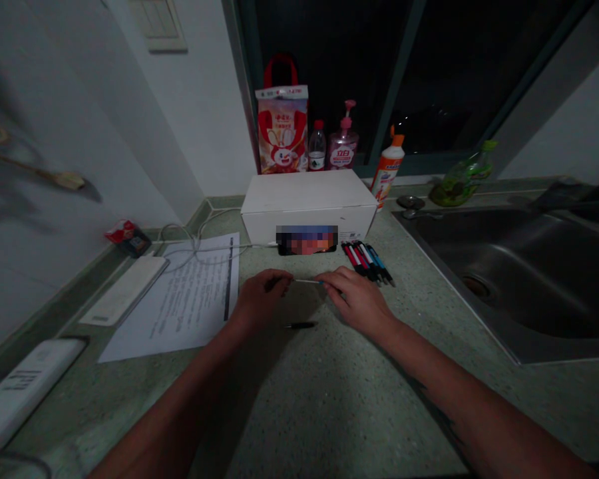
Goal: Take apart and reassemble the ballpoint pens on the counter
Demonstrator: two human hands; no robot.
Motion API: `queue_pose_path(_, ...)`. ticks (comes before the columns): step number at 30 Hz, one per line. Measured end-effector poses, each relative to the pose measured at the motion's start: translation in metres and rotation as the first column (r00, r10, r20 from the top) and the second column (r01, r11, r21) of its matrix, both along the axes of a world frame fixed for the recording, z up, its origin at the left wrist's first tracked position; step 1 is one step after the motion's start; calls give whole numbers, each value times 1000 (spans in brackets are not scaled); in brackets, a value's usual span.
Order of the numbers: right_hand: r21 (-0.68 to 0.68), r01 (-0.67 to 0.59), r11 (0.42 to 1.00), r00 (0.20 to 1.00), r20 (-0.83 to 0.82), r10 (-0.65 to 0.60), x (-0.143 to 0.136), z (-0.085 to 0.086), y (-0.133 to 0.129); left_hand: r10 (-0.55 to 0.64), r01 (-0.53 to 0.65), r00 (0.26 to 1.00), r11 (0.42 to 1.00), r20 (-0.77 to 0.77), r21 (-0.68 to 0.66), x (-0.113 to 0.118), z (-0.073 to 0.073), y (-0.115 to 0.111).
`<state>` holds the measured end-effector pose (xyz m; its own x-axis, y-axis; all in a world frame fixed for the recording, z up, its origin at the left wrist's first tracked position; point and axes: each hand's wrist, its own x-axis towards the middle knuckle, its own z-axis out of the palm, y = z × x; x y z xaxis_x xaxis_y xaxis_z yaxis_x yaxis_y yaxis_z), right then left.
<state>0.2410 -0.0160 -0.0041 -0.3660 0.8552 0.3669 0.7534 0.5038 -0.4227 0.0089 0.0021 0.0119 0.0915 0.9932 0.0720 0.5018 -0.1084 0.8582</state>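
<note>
Between my two hands runs a thin pale pen refill [307,281], with a touch of blue at its right end. The fingertips of my left hand [264,293] pinch its left end. My right hand [357,296] is closed on the other end, so the tips are partly hidden. Below them on the counter lies a dark pen part [301,325], slim and pointed to the left. Several click pens [367,261] in red, black, white and blue lie side by side just beyond my right hand.
A white box [309,196] stands behind, with a phone [307,241] leaning against it. Left are a printed sheet [194,293], cables, a white power bank [124,289] and a power strip [30,382]. A steel sink [529,279] is at right; bottles [343,143] line the window.
</note>
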Motion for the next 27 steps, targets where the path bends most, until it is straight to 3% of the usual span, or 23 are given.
queue_pose_path(12,-54,-21,998,999,-30,20,-7,-5,-2,-59,58,997,998,-50,-22,11,2,-9)
queue_pose_path(16,-71,31,997,996,-82,-37,-7,-8,-1,-53,53,999,998,9,31,9,0,-7)
queue_pose_path(19,-97,106,990,979,-162,-121,-6,-10,0,1,4,999,995,-49,104,6,0,-8)
queue_pose_path(21,-117,148,982,954,-243,-173,-5,-11,2,-64,80,985,993,-160,92,5,3,-13)
queue_pose_path(22,-129,158,979,940,-284,-189,-4,-11,2,-153,168,964,984,-216,51,5,5,-16)
queue_pose_path(24,-155,162,975,914,-349,-207,-3,-11,4,-353,355,883,933,-309,-51,5,9,-22)
queue_pose_path(27,-170,162,972,903,-372,-215,-2,-10,5,-470,487,771,870,-429,-77,5,10,-27)
